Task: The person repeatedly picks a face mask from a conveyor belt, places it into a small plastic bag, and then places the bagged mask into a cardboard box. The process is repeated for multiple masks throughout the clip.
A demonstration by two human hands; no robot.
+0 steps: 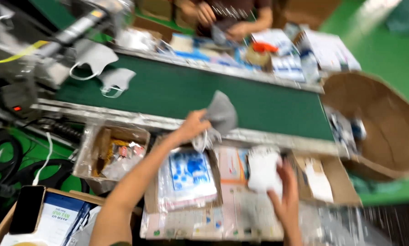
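The view is blurred by motion. My left hand reaches up to the near rail of the green conveyor belt and grips a grey face mask whose loops hang down. My right hand is lower, holding a white packet over the packing surface. Two more grey masks lie on the belt at the left, near the machine outlet.
Blue-and-white printed pouches lie stacked below the belt. A small box of bits sits left, a phone lower left, a large cardboard bin right. Another person's hands work across the belt.
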